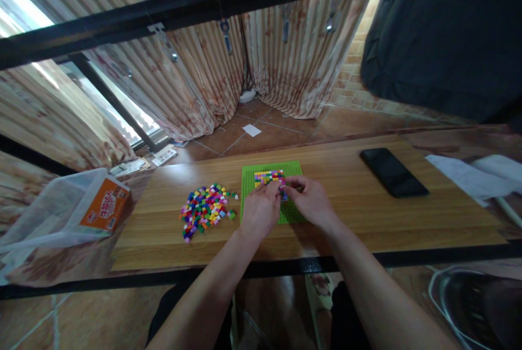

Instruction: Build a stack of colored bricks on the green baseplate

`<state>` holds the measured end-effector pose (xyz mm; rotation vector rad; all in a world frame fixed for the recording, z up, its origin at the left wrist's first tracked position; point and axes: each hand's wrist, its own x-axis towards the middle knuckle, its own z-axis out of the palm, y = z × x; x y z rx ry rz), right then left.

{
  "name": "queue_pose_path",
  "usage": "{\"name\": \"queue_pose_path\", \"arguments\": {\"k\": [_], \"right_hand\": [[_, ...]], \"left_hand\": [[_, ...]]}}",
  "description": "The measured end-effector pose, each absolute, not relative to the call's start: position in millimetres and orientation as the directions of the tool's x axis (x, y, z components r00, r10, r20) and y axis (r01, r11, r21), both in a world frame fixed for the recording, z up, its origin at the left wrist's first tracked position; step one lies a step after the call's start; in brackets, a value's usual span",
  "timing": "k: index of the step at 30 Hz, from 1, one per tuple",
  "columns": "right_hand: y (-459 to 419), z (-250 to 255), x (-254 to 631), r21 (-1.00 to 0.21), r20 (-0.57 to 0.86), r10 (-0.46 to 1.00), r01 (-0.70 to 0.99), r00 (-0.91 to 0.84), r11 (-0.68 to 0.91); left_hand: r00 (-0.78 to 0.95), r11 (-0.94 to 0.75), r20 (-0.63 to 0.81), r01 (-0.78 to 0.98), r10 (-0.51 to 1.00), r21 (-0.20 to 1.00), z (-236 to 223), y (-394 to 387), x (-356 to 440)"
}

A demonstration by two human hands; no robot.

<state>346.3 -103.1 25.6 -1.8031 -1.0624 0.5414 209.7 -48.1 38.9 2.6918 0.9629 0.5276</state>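
A green studded baseplate [250, 176] lies on the wooden board, with a block of colourful small building bricks [269, 176] pressed onto its upper middle. My left hand [262, 207] is over the plate's lower left part, its fingers closed together at the edge of the brick block. From the right, my right hand [313, 199] reaches in, thumb and forefinger bent together close to the left fingertips. What the fingertips hold is too small and too covered to make out. Left of the plate is a loose pile of mixed-colour bricks [207, 206], a few of them near the plate's edge.
The wooden board [342, 176] carries a black phone [393, 172] at its right. A clear plastic bin [61, 206] with an orange label stands at the left. White papers [460, 176] lie at the far right. A dark metal bar [183, 10] crosses above, with small hooks hanging.
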Motion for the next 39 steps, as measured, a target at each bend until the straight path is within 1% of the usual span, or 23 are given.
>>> {"name": "queue_pose_path", "arguments": {"k": [6,12,20,23,26,28,30,32,35,39], "right_hand": [[-103,27,344,-0.877,0.078,0.854,0.442,0.515,-0.186],[-102,25,341,-0.855,0.100,0.836,0.477,0.540,-0.206],[-101,24,341,-0.853,0.082,0.829,0.469,0.553,-0.229],[-100,22,341,-0.841,0.064,0.823,0.474,0.564,-0.260],[-102,21,341,-0.852,0.065,0.833,0.465,0.550,-0.241],[-103,20,343,-0.864,0.071,0.842,0.455,0.534,-0.216],[-105,19,345,-0.874,0.073,0.839,0.439,0.540,-0.207],[-105,18,348,-0.885,0.069,0.822,0.414,0.566,-0.211],[-105,18,351,-0.900,0.072,0.801,0.384,0.594,-0.204],[-105,22,348,-0.893,0.073,0.823,0.405,0.564,-0.198]], "left_hand": [[0.708,-0.742,0.243,0.581,0.663,0.334,41,-50,211],[0.704,-0.737,0.238,0.587,0.669,0.335,42,-51,211],[0.715,-0.751,0.256,0.558,0.651,0.353,37,-51,211],[0.712,-0.748,0.265,0.539,0.650,0.386,37,-53,210],[0.699,-0.727,0.270,0.513,0.662,0.456,40,-53,204],[0.659,-0.687,0.266,0.534,0.703,0.492,44,-47,195],[0.598,-0.631,0.250,0.596,0.762,0.497,49,-37,182],[0.566,-0.585,0.194,0.671,0.801,0.455,52,-22,166],[0.536,-0.540,0.109,0.779,0.837,0.319,55,-3,146],[0.566,-0.568,0.075,0.796,0.821,0.212,50,7,136]]}}
